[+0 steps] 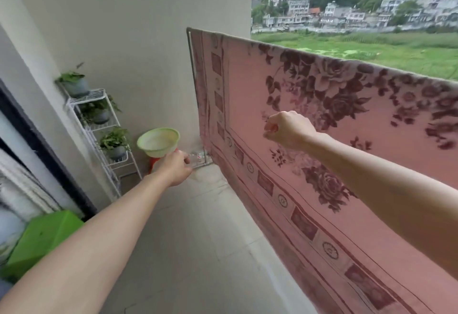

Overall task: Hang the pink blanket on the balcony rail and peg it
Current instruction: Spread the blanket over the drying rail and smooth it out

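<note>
Balcony view from a head-worn camera, looking down past two bare outstretched arms. Running from the middle of the view to the right edge, a large pink blanket with dark maroron rose patterns is draped over the metal balcony rail. It hangs spread out down towards the pale tiled floor.

The right hand is in front of the blanket's middle, with fingers curled tight into a fist. A small reddish patch shows at the fingertips, but it is unclear whether they pinch anything.

The left hand reaches low towards the far corner, its fingers curled near some small blurred clear objects at the foot of the rail. It is unclear whether it grips them.

Just beyond the left hand, a light green plastic basin sits on a red stool. To the left, a white wire shelf rack holding three potted plants stands against the wall. A bright green box lies at the lower left. Beyond the rail are a green field and hillside buildings.
</note>
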Demonstrator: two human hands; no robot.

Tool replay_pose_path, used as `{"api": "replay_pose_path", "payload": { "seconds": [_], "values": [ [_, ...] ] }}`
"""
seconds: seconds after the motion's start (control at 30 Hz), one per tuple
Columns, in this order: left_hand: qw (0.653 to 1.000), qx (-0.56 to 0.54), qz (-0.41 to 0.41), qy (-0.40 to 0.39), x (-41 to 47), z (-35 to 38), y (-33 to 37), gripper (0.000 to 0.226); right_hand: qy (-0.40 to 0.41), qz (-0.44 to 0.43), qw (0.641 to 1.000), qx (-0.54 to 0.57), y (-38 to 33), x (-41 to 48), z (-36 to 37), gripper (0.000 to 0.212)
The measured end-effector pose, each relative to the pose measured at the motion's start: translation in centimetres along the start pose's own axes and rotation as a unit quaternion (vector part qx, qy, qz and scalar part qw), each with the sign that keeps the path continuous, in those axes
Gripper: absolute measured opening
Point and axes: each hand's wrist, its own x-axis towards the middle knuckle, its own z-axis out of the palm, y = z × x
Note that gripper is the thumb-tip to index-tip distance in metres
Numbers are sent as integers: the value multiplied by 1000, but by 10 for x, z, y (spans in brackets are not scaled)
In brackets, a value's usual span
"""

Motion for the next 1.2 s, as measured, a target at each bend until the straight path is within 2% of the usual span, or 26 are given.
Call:
{"api": "replay_pose_path", "payload": {
  "seconds": [0.27,0.57,0.73,0.93,1.2],
  "values": [
    [998,-11,-55,2,138,-21,-56,23,-33,-68,997,-10,-30,198,65,24],
    [994,-29,-105,20,284,-32,-149,31,-46,-136,989,-36,-97,379,139,24],
    [995,-35,-93,16,398,-37,-207,37,-34,-122,990,-56,-126,490,181,24],
    [998,-41,-53,14,548,-78,-260,33,-7,-68,997,-47,-160,620,191,26],
    [998,-61,14,-2,720,-88,-255,33,55,-67,994,-61,-160,771,183,25]
  ]
}}
